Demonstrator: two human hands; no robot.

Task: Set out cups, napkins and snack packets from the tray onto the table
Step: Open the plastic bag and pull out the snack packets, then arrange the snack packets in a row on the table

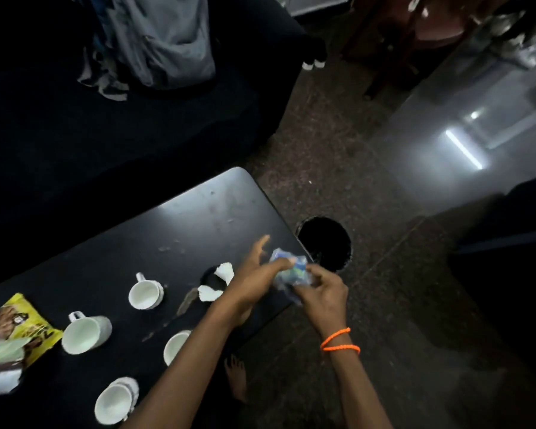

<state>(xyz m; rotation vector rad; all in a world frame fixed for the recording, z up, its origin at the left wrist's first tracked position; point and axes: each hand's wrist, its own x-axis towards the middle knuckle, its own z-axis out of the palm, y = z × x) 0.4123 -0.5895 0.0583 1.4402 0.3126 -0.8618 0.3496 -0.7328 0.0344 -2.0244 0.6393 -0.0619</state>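
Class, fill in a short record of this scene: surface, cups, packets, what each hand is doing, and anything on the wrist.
surface: dark table
cups: four white cups on the table
packets: yellow packet at the table's left edge; blue packet held over the right edge
left hand: grips the blue packet
right hand: grips the blue packet
wrist: orange bands on the right wrist
tray: not in view

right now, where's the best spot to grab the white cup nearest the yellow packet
Probably by the handle of the white cup: it sticks out from the far rim, pointing away from you, clear of the yellow packet. Reach over from above and pinch it; the cup stands upright, mouth open.
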